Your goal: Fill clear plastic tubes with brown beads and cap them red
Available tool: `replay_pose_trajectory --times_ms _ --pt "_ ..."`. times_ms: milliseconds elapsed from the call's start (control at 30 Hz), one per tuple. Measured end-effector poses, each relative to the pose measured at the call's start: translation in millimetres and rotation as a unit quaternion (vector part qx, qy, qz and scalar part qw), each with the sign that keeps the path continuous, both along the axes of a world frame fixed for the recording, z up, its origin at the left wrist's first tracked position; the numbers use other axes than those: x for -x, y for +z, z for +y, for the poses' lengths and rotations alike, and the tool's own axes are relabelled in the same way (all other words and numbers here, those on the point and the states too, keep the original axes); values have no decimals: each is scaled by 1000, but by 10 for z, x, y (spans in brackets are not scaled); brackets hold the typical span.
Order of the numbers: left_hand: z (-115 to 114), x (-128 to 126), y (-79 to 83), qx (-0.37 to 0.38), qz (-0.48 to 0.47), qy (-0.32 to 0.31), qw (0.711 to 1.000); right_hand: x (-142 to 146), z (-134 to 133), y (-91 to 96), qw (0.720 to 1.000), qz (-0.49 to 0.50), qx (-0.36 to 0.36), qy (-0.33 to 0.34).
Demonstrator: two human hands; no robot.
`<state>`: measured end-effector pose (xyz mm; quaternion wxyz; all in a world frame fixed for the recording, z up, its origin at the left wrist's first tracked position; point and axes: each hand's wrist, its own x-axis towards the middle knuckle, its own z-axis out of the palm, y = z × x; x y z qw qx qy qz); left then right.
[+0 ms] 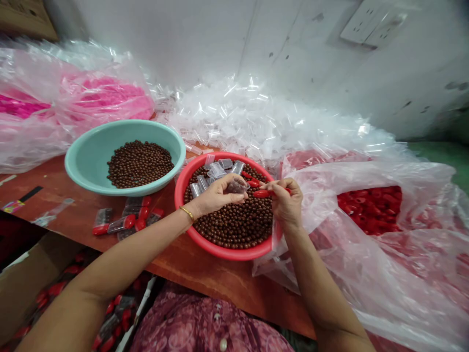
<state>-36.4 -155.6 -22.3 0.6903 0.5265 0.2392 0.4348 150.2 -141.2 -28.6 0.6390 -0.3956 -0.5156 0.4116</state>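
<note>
Over the red basin [180, 205], my left hand [216, 195] is closed around a clear plastic tube [237, 186] with dark brown balls inside. Close by on the right, my right hand [284, 198] pinches a red cap [262, 193], its tip near the mouth of the tube. Small brown balls [234, 227] fill much of the basin. On top of them, toward the back, lie several clear tubes [217, 169] and some red caps [252, 181]. My fingers partly hide both held pieces.
A teal basin [86, 146] with more brown balls stands at the left. Several filled, red-capped tubes [120, 224] lie before it. Clear tubes [234, 110] are heaped along the wall. A plastic bag [351, 264] of red caps is at right; a box [40, 274] sits below left.
</note>
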Motion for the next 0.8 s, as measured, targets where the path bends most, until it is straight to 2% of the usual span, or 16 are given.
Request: replay_pose_trajectory --times_ms 100,300,433,533,633,800 --pt "-6 14 8 13 -3 -18 1000 36 15 93 996 57 60 16" --pt "2 21 9 42 -22 -12 999 145 -32 117 976 -26 188 110" --pt "-1 6 14 13 23 1 1000 164 -70 172 959 -34 231 159" --pt "8 -5 24 -21 43 31 998 172 -102 247 966 -41 203 153" --pt "25 -9 24 -23 16 73 997 213 -147 290 978 -90 149 118" --pt "11 -2 7 -9 51 27 998 273 -203 247 981 -146 81 99"
